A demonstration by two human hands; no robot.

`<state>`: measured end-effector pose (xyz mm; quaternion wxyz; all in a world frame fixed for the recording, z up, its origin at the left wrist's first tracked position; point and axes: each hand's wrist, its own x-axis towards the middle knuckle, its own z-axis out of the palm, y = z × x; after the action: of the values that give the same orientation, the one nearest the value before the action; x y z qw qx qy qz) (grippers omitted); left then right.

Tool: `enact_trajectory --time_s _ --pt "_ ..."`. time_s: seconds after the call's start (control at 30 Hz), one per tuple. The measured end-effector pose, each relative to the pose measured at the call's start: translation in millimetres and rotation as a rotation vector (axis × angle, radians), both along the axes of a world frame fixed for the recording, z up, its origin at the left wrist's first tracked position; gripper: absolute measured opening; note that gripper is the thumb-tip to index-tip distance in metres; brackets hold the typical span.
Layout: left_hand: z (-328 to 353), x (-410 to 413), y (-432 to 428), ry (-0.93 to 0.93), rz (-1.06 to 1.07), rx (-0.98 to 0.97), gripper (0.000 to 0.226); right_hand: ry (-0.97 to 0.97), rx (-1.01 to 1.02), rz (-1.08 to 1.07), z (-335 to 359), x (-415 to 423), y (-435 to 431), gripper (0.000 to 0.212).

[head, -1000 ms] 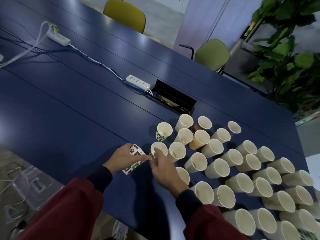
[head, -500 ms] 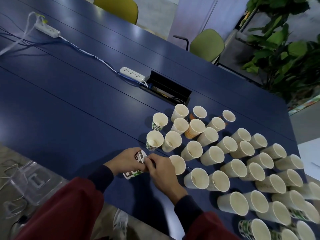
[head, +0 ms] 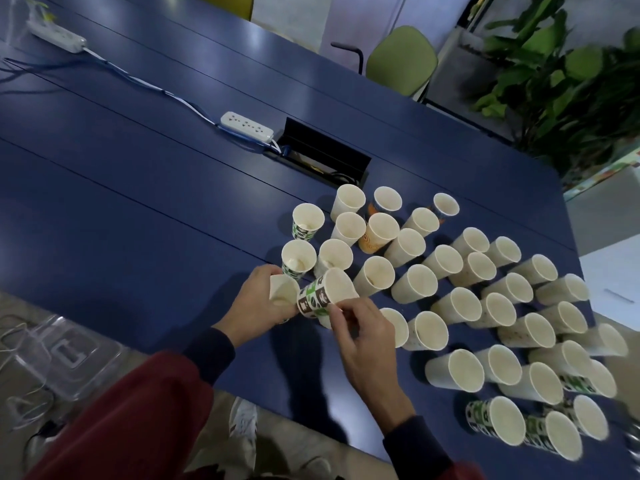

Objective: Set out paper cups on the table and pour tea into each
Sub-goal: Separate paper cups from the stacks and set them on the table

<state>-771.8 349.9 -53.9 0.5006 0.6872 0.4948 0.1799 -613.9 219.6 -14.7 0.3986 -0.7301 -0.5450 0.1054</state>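
Observation:
Several paper cups (head: 414, 284) stand open-side up in rows on the dark blue table (head: 138, 188), spreading toward the right edge. My left hand (head: 254, 304) grips a paper cup (head: 283, 291) near the table's front edge. My right hand (head: 363, 332) pinches a green-and-brown patterned cup (head: 323, 294), tilted and just separated from the left one. Two patterned cups (head: 298, 258) stand right behind my hands. No tea vessel is in view.
A white power strip (head: 246, 125) with a blue cable lies mid-table next to an open black cable box (head: 323, 160). A second strip (head: 57, 38) lies far left. Green chair (head: 401, 60) and plants (head: 561, 77) stand beyond the table. Clear plastic packaging (head: 65, 355) lies on the floor.
My hands have pulled one patterned cup out of the nested stack; it now tilts in my right hand while my left keeps the other. The view shifted left and down.

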Motion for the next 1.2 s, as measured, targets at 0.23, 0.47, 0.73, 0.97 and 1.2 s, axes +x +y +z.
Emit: enact_trajectory --time_s 0.23,0.47,0.73,0.97,1.2 --pt "-8 24 -26 0.074 -0.095 0.115 0.075 -0.206 -0.101 0.122 -41 26 -69 0.019" --pt "-4 21 -35 0.131 -0.116 0.192 0.08 -0.301 -0.227 0.195 -76 33 -92 0.024" --pt "19 38 -56 0.139 0.106 0.471 0.039 -0.264 -0.153 0.171 -60 38 -115 0.032" --pt "49 88 -92 0.026 0.02 0.555 0.017 -0.223 -0.088 0.08 -43 74 -150 0.02" --pt "57 171 -146 -0.076 -0.301 0.511 0.009 -0.243 -0.1 0.022 -24 138 -194 0.011"
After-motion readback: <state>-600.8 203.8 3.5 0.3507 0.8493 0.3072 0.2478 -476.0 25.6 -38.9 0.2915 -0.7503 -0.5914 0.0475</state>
